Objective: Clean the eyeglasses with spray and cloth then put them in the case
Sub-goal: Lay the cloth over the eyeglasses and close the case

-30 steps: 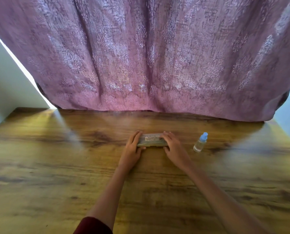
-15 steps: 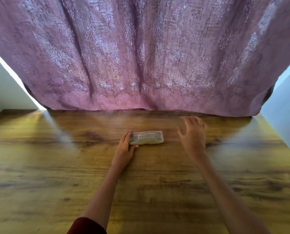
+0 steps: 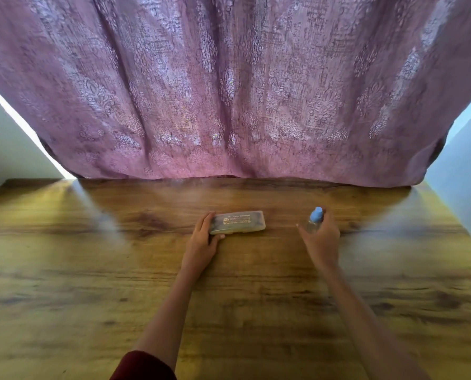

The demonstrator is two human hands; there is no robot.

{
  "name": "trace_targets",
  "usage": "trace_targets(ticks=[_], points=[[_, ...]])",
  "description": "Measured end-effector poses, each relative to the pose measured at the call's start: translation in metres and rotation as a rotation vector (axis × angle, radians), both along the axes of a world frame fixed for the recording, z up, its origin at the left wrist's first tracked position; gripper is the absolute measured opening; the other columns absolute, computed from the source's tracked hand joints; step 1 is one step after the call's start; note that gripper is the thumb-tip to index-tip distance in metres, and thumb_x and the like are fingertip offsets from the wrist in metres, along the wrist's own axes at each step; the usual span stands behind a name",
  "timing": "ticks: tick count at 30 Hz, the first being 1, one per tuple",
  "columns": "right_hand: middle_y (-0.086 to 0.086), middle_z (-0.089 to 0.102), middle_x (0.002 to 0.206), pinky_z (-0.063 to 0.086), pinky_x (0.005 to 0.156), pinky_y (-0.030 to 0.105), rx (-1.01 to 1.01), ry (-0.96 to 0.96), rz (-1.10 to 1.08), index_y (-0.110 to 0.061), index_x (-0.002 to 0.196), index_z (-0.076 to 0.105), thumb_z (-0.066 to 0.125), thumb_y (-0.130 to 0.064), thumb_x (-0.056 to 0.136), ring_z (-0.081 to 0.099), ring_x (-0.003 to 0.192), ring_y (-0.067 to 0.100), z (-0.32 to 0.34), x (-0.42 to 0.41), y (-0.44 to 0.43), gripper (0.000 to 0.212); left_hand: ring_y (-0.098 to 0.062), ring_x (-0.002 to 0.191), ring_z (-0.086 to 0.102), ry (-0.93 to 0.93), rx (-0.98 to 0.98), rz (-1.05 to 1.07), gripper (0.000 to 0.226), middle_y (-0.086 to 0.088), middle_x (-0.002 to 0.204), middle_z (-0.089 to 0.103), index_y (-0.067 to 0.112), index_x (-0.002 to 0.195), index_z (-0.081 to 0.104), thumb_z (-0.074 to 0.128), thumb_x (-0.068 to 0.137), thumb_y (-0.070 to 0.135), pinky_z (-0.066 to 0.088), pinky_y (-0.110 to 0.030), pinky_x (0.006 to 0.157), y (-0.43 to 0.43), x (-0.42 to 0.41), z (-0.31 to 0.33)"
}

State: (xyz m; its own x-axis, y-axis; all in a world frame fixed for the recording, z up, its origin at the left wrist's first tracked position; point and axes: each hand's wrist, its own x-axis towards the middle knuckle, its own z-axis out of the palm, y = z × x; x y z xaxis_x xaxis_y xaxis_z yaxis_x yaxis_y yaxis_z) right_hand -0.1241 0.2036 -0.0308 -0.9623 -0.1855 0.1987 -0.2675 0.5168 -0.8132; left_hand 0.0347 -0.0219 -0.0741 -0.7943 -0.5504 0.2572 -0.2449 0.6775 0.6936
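Observation:
A closed translucent eyeglasses case (image 3: 238, 222) with gold lettering lies flat on the wooden table (image 3: 91, 270), near the middle. My left hand (image 3: 202, 239) holds its left end, thumb at the front edge and fingers along the side. To the right, my right hand (image 3: 322, 237) is wrapped around a small clear spray bottle (image 3: 314, 222) with a light blue cap, which stands up out of the fingers. The index finger points left, away from the bottle. Neither the eyeglasses nor a cloth can be seen.
A mauve patterned curtain (image 3: 229, 91) hangs along the table's far edge. Pale walls (image 3: 4, 149) close in at the back left and back right. Bare wood stretches toward me.
My right hand left the case's right end, swung right to the spray bottle and closed around it. My left hand stayed on the case.

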Motion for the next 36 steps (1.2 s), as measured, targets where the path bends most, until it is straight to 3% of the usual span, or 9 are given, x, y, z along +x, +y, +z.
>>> trace_targets(ticks=[2, 5, 11, 16, 22, 27, 30, 36], points=[[0.011, 0.061, 0.103, 0.05, 0.082, 0.041, -0.004, -0.044, -0.008, -0.004, 0.119, 0.051, 0.078, -0.016, 0.076, 0.058, 0.096, 0.027, -0.004, 0.002, 0.002, 0.051, -0.02, 0.127, 0.046, -0.004, -0.007, 0.0, 0.063, -0.006, 0.143, 0.043, 0.009, 0.141, 0.036, 0.066, 0.085, 0.013, 0.039, -0.03, 0.104, 0.0, 0.0, -0.001], [0.012, 0.062, 0.104, 0.048, 0.08, 0.036, 0.02, -0.064, -0.03, -0.002, 0.119, 0.053, 0.076, -0.013, 0.078, 0.058, 0.096, 0.026, -0.01, 0.004, 0.004, 0.047, -0.02, 0.127, 0.046, -0.008, -0.008, 0.003, 0.063, -0.005, 0.144, 0.043, 0.009, 0.141, 0.036, 0.066, 0.085, 0.014, 0.038, -0.028, 0.104, -0.001, 0.0, -0.001], [0.003, 0.06, 0.087, 0.05, 0.073, 0.034, 0.075, -0.077, -0.049, -0.009, 0.097, 0.059, 0.069, -0.012, 0.084, 0.061, 0.085, 0.022, -0.015, 0.005, 0.0, 0.017, -0.018, 0.129, 0.044, -0.014, -0.004, 0.003, 0.064, -0.004, 0.144, 0.041, 0.011, 0.142, 0.034, 0.064, 0.086, 0.013, 0.036, -0.026, 0.105, 0.0, -0.001, -0.002], [-0.004, 0.061, 0.086, 0.034, 0.057, 0.016, 0.144, -0.027, 0.054, -0.015, 0.101, 0.061, 0.071, -0.022, 0.083, 0.054, 0.076, 0.01, -0.016, 0.01, -0.021, 0.021, -0.019, 0.129, 0.043, -0.018, -0.007, 0.003, 0.064, -0.005, 0.145, 0.041, 0.01, 0.142, 0.033, 0.064, 0.087, 0.013, 0.037, -0.03, 0.106, 0.0, -0.001, -0.002], [-0.003, 0.063, 0.09, 0.045, 0.066, 0.022, 0.173, -0.089, 0.154, -0.016, 0.101, 0.06, 0.069, -0.025, 0.086, 0.059, 0.082, 0.012, -0.015, 0.013, -0.05, 0.02, -0.018, 0.129, 0.043, -0.039, -0.012, 0.008, 0.064, -0.003, 0.147, 0.038, 0.012, 0.144, 0.031, 0.062, 0.088, 0.016, 0.04, -0.034, 0.105, 0.0, -0.001, -0.002], [-0.008, 0.058, 0.086, 0.032, 0.057, 0.009, 0.169, -0.081, 0.161, -0.017, 0.105, 0.059, 0.069, -0.023, 0.085, 0.053, 0.075, 0.003, -0.017, 0.014, -0.054, 0.023, -0.019, 0.132, 0.04, -0.046, -0.014, 0.005, 0.066, -0.004, 0.15, 0.035, 0.011, 0.147, 0.027, 0.06, 0.09, 0.016, 0.034, -0.026, 0.106, 0.0, 0.0, -0.001], [-0.011, 0.053, 0.084, 0.027, 0.057, 0.008, 0.17, -0.056, 0.146, -0.016, 0.104, 0.059, 0.069, -0.022, 0.085, 0.045, 0.072, -0.001, -0.02, 0.014, -0.051, 0.022, -0.023, 0.133, 0.04, -0.041, -0.033, -0.003, 0.068, -0.007, 0.151, 0.034, 0.007, 0.147, 0.027, 0.062, 0.089, 0.014, 0.036, -0.031, 0.107, 0.0, 0.0, 0.0], [-0.011, 0.053, 0.084, 0.03, 0.059, 0.011, 0.166, -0.051, 0.153, -0.017, 0.104, 0.059, 0.069, -0.023, 0.085, 0.047, 0.077, 0.002, -0.025, 0.014, -0.051, 0.022, -0.022, 0.135, 0.039, -0.057, -0.026, 0.001, 0.071, -0.004, 0.153, 0.031, 0.009, 0.148, 0.023, 0.062, 0.089, 0.016, 0.035, -0.03, 0.106, 0.001, -0.001, 0.001]])
